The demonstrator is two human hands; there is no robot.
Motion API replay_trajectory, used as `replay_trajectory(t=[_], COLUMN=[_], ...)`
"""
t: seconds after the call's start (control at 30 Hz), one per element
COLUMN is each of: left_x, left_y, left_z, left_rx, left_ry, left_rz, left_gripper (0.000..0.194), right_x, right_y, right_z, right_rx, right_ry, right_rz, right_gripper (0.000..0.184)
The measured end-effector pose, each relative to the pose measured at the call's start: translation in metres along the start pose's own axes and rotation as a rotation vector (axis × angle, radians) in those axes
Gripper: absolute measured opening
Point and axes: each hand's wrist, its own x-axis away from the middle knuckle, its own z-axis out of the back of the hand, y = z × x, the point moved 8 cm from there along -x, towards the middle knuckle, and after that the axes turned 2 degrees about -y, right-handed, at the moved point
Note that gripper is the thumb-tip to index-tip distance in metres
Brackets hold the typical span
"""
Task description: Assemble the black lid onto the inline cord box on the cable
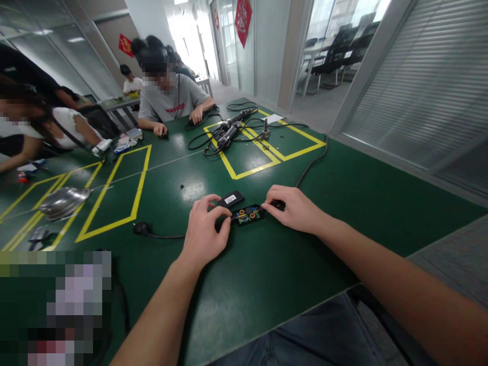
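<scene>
A small open black case (260, 218) lies on the green table between my hands. Inside sits a circuit board (249, 214) with ring-shaped coils and coloured wires. My left hand (204, 229) pinches at the case's left end, where a black cord (168, 237) with a plug (141, 229) comes in. At the right end, my right hand (293, 209) has thumb and forefinger closed on the other black cable (310, 165). The fingertips partly hide both cable ends. Just behind the case rests its ribbed black cover (232, 199) with a white label.
Beyond my hands lie black tools with tangled cables (231, 132) and a metal part (266, 129), around yellow tape frames (255, 173). A shiny metal piece (64, 203) is at left. Across the table sits a person in a grey shirt (171, 101); another person (68, 124) is at left.
</scene>
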Motion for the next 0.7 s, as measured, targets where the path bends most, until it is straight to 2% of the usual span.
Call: replay_trajectory(t=[0.07, 0.13, 0.2, 0.33, 0.43, 0.6, 0.7], left_x=[-0.002, -0.004, -0.006, -0.005, -0.003, -0.003, -0.004], left_y=[0.002, 0.003, -0.002, -0.022, -0.032, -0.023, 0.003], left_z=[-0.004, -0.012, -0.013, -0.003, 0.000, 0.006, 0.013], left_rx=[-0.053, -0.078, -0.057, -0.015, -0.026, -0.004, 0.065], left_ry=[-0.040, -0.118, -0.125, 0.000, 0.037, 0.077, 0.147], left_rz=[0.020, 0.066, 0.147, 0.321, 0.372, 0.341, 0.148], left_gripper=[0.033, 0.040, 0.035, 0.017, 0.012, 0.021, 0.022], right_x=[0.000, 0.000, 0.000, 0.001, 0.002, 0.002, 0.003], right_y=[-0.001, -0.003, -0.005, -0.009, -0.010, -0.011, -0.012], right_z=[0.000, -0.001, -0.002, -0.004, -0.005, -0.004, -0.003], right_rx=[0.010, 0.017, 0.020, 0.025, 0.027, 0.033, 0.032], right_ry=[-0.006, -0.013, -0.020, -0.041, -0.053, -0.062, -0.061], right_rz=[0.000, 0.002, 0.006, 0.013, 0.011, -0.010, -0.023], right_gripper=[0.016, 0.015, 0.014, 0.012, 0.012, 0.010, 0.023])
